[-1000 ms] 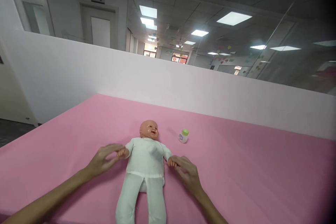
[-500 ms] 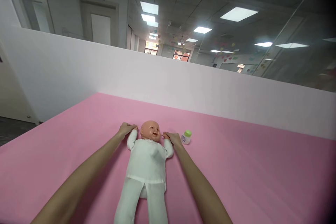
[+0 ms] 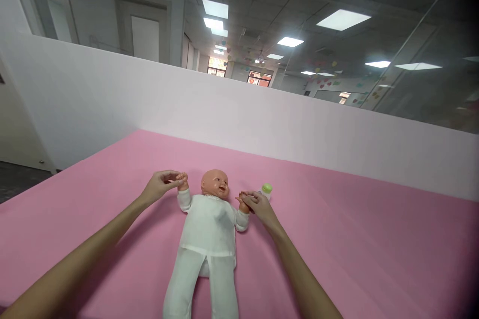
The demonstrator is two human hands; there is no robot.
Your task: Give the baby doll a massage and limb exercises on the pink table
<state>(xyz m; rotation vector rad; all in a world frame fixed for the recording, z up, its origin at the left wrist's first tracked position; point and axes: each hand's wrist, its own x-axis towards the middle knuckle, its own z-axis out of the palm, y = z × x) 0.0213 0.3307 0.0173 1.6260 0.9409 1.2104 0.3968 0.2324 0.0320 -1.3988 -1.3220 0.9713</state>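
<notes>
A baby doll (image 3: 210, 222) in a white top and white trousers lies on its back on a pink surface (image 3: 123, 269), its head toward the far wall. My left hand (image 3: 159, 187) pinches the doll's hand (image 3: 182, 181) on the left side, with thumb and fingers closed on it. On the other side, my right hand (image 3: 262, 206) grips the doll's other hand (image 3: 243, 202). Both doll arms are bent, with the hands up near the head. Just behind my right hand stands a small jar with a green lid (image 3: 267, 189), its lower part partly hidden.
A white partition (image 3: 262, 114) runs along the far side of the pink surface, with glass above it. Beyond stand doors (image 3: 145, 37) and ceiling lights (image 3: 343, 20). The partition continues at the left.
Both my hands have moved outward from the doll's head, taking the doll's hands along. My right hand has also come slightly nearer and now covers part of the jar.
</notes>
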